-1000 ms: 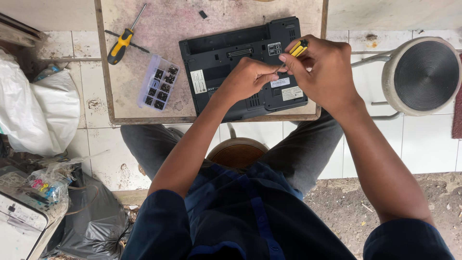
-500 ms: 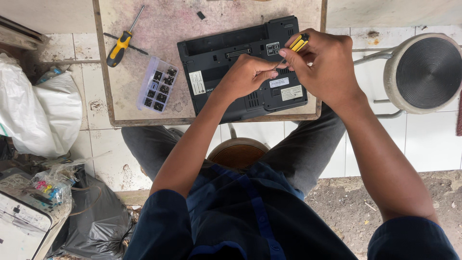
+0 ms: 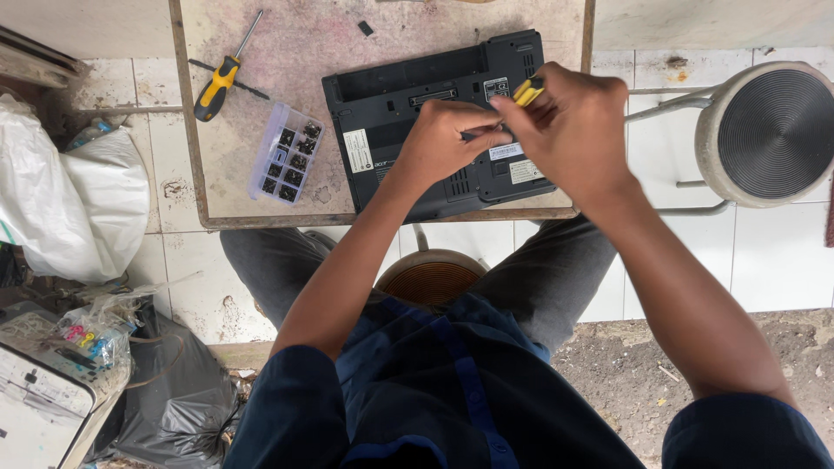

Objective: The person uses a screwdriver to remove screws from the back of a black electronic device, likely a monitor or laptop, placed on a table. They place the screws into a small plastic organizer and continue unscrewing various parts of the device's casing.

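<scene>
A black laptop lies bottom-up on a worn small table. My right hand grips a yellow-handled screwdriver over the laptop's right half. My left hand rests on the laptop's underside beside it, its fingers pinched close to the screwdriver's tip. The tip itself is hidden by my hands.
A second yellow-and-black screwdriver and a clear compartment box of small parts lie on the table's left side. A round stool stands to the right. White bags, a black bag and a white machine crowd the left floor.
Both hands have stayed on the laptop's right half, shifting only slightly. The view has drifted a little.
</scene>
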